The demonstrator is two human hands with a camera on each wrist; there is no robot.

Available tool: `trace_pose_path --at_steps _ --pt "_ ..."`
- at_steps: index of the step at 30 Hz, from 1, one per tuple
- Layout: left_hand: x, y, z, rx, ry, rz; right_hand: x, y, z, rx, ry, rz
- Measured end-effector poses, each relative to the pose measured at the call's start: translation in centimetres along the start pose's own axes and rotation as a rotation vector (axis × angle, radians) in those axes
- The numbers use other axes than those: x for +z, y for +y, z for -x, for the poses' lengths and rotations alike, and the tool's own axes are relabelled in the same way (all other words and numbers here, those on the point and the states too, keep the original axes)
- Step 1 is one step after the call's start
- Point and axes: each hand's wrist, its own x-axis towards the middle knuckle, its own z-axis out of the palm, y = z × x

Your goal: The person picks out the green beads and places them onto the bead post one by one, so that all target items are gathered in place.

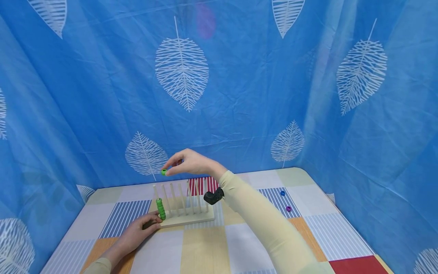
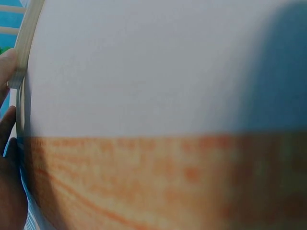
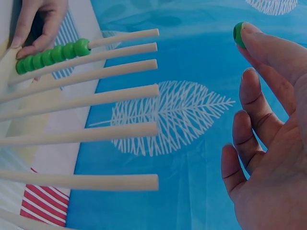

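Note:
My right hand (image 1: 195,163) pinches a green bead (image 3: 238,36) between thumb and index finger, its other fingers loosely bent. That bead hangs in the air above the left end of a wooden peg rack (image 1: 191,219), close over the leftmost peg's tip in the head view. Several green beads (image 1: 160,208) are stacked on this leftmost peg, whose upper part stays bare. The other upright pegs (image 3: 120,97) carry no beads. With thumb and fingers, my left hand (image 1: 137,233) grips the left end of the rack's base, beside the bottom of the stack.
On the patchwork-patterned tablecloth (image 1: 205,247), a blue bead (image 1: 282,193) and a purple bead (image 1: 289,209) lie to the right, beyond my right forearm. A blue curtain (image 1: 232,95) with white leaf prints surrounds the table at the back and sides.

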Motion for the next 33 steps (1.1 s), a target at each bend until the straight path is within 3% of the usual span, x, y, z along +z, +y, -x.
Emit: trace_pose_path --at_steps 33 --pt "-0.1 -0.2 0.0 0.008 -0.007 0.015 2.9 1.3 -2.4 0.022 -0.022 -0.009"
